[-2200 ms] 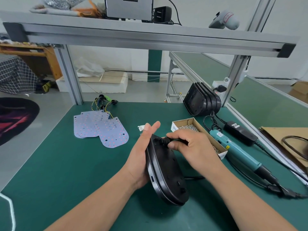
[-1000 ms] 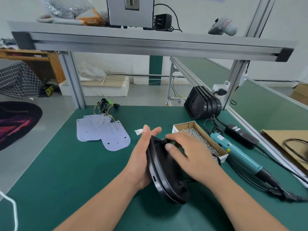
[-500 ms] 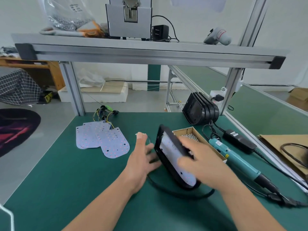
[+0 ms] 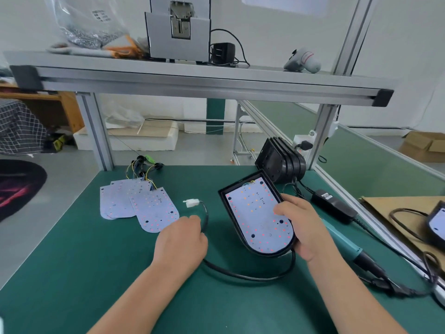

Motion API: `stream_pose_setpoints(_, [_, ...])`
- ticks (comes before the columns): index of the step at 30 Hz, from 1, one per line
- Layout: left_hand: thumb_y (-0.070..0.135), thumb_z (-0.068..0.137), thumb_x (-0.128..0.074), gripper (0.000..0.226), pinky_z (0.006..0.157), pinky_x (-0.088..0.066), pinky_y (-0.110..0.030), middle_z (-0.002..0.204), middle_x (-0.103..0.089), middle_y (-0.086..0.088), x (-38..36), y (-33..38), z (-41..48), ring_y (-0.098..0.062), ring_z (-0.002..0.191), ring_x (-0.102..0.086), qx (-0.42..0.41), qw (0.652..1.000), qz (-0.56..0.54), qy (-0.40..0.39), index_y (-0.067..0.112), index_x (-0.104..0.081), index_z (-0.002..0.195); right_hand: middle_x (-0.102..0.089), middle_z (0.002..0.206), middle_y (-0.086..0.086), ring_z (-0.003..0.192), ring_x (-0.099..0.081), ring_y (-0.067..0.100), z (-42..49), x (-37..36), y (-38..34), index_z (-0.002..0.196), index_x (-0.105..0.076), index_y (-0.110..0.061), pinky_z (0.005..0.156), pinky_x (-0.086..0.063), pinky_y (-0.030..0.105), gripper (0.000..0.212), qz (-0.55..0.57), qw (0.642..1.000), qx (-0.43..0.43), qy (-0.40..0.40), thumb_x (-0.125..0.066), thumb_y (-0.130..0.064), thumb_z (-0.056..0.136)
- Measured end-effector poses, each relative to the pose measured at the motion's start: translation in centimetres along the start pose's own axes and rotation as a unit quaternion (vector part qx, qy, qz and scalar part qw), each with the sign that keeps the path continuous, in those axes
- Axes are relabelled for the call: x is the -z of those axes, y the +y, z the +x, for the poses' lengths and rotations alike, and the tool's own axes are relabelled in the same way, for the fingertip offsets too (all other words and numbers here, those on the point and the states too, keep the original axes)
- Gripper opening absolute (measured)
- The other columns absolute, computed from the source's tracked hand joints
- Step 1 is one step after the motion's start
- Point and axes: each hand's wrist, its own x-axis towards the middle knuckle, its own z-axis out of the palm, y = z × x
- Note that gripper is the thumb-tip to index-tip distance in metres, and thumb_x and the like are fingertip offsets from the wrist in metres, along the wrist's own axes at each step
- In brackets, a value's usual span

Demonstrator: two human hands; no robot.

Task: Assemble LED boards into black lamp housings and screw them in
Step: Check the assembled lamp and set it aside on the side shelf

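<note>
Black lamp housing [image 4: 223, 196] sat tilted over the counter [image 4: 96, 261] in your right hand [image 4: 305, 227], which gripped its edge, thumb on the LED board [image 4: 258, 218] seated inside. Your left hand [image 4: 180, 237] curled round its black cable [image 4: 248, 277]. Screwing looked next, which called for the teal electric screwdriver [image 4: 342, 242]. 1 clear bag [image 4: 89, 22] overhead held small silvery parts.

Left hand [image 4: 180, 239] fingers curled round cable [image 4: 240, 276]; right hand [image 4: 304, 229] grips lamp housing [image 4: 240, 184].

This is a small electronics assembly workshop, with a green-matted bench [image 4: 72, 273] under an aluminium-profile shelf [image 4: 192, 80], loose LED boards [image 4: 154, 210] far left, stacked black lamp housings [image 4: 281, 162] far right, and an electric screwdriver [image 4: 342, 239] on the right.
</note>
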Motion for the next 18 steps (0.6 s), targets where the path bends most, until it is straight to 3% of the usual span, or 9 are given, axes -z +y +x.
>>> stream_pose_setpoints(2, [0.015, 0.096, -0.047, 0.015, 0.064, -0.046, -0.035, 0.08, -0.063, 0.003, -0.6, 0.0, 0.0, -0.027, 0.075, -0.057, -0.008, 0.995, -0.098, 0.023, 0.02, -0.056, 0.085, -0.078, 0.102, 0.017, 0.08, -0.074, 0.032, 0.0, -0.2, 0.2, 0.1, -0.079, -0.01, 0.067, -0.061, 0.039, 0.033, 0.02, 1.0, 0.007, -0.003, -0.063, -0.01, 0.071])
stream_pose_setpoints(3, [0.013, 0.098, -0.05, 0.02, 0.076, -0.054, -0.036, 0.091, -0.072, 0.006, -0.9, 0.2, -0.1, -0.024, 0.086, -0.067, 0.0, 0.981, -0.193, 0.024, 0.022, -0.068, 0.101, -0.079, 0.103, 0.018, 0.081, -0.075, 0.032, 0.0, -0.4, 0.4, 0.1, -0.08, -0.01, 0.066, -0.061, 0.039, 0.032, 0.032, 0.999, 0.006, -0.008, -0.065, -0.01, 0.072])
stream_pose_setpoints(5, [0.006, 0.098, -0.059, 0.03, 0.091, -0.06, -0.042, 0.103, -0.08, 0.01, -0.9, 1.2, -0.5, -0.015, 0.098, -0.075, 0.021, 0.911, -0.412, -0.003, 0.021, -0.072, 0.12, -0.078, 0.109, 0.02, 0.086, -0.076, 0.034, -0.2, -0.8, 0.7, 0.105, -0.08, -0.009, 0.068, -0.061, 0.04, 0.031, 0.054, 0.998, -0.006, -0.02, -0.069, -0.011, 0.075])
stream_pose_setpoints(7, [0.002, 0.09, -0.064, 0.033, 0.09, -0.062, -0.042, 0.106, -0.081, 0.01, -1.2, 1.9, -0.6, -0.012, 0.1, -0.077, 0.021, 0.847, -0.532, -0.007, 0.022, -0.072, 0.115, -0.076, 0.117, 0.018, 0.096, -0.075, 0.036, -0.4, -1.2, 1.0, 0.115, -0.077, -0.009, 0.076, -0.061, 0.042, 0.038, 0.068, 0.997, -0.023, -0.032, -0.073, -0.013, 0.077])
stream_pose_setpoints(11, [-0.01, 0.086, -0.062, 0.045, 0.081, -0.061, -0.023, 0.113, -0.08, 0.011, -2.2, 2.1, -0.5, -0.01, 0.108, -0.076, 0.007, 0.809, -0.587, -0.021, 0.021, -0.068, 0.118, -0.074, 0.125, 0.016, 0.112, -0.072, 0.041, -0.5, -1.6, 1.2, 0.128, -0.07, -0.006, 0.088, -0.059, 0.046, 0.047, 0.078, 0.996, -0.025, -0.042, -0.074, -0.014, 0.082])
stream_pose_setpoints(14, [-0.014, 0.088, -0.061, 0.048, 0.083, -0.058, -0.017, 0.116, -0.079, 0.012, -2.3, 2.4, -0.7, -0.005, 0.11, -0.074, 0.0, 0.805, -0.592, -0.029, 0.021, -0.068, 0.121, -0.076, 0.123, 0.015, 0.109, -0.074, 0.038, -0.6, -1.3, 1.2, 0.123, -0.075, -0.009, 0.084, -0.061, 0.043, 0.04, 0.085, 0.995, -0.015, -0.043, -0.075, -0.014, 0.083])
stream_pose_setpoints(16, [-0.007, 0.096, -0.062, 0.039, 0.085, -0.062, -0.027, 0.117, -0.079, 0.008, -2.7, 2.5, -0.6, -0.009, 0.11, -0.074, 0.01, 0.792, -0.61, -0.037, 0.02, -0.068, 0.123, -0.077, 0.119, 0.013, 0.101, -0.077, 0.032, -0.6, -1.2, 1.0, 0.114, -0.08, -0.014, 0.078, -0.062, 0.039, 0.032, 0.086, 0.995, -0.005, -0.043, -0.074, -0.014, 0.083])
stream_pose_setpoints(18, [0.011, 0.108, -0.058, 0.019, 0.088, -0.063, -0.041, 0.113, -0.08, -0.003, -2.7, 2.6, -0.6, -0.02, 0.102, -0.076, 0.035, 0.755, -0.652, -0.059, 0.015, -0.069, 0.123, -0.078, 0.115, 0.015, 0.096, -0.078, 0.03, -0.4, -1.0, 0.8, 0.11, -0.081, -0.015, 0.075, -0.062, 0.037, 0.027, 0.082, 0.996, 0.015, -0.042, -0.072, -0.014, 0.085])
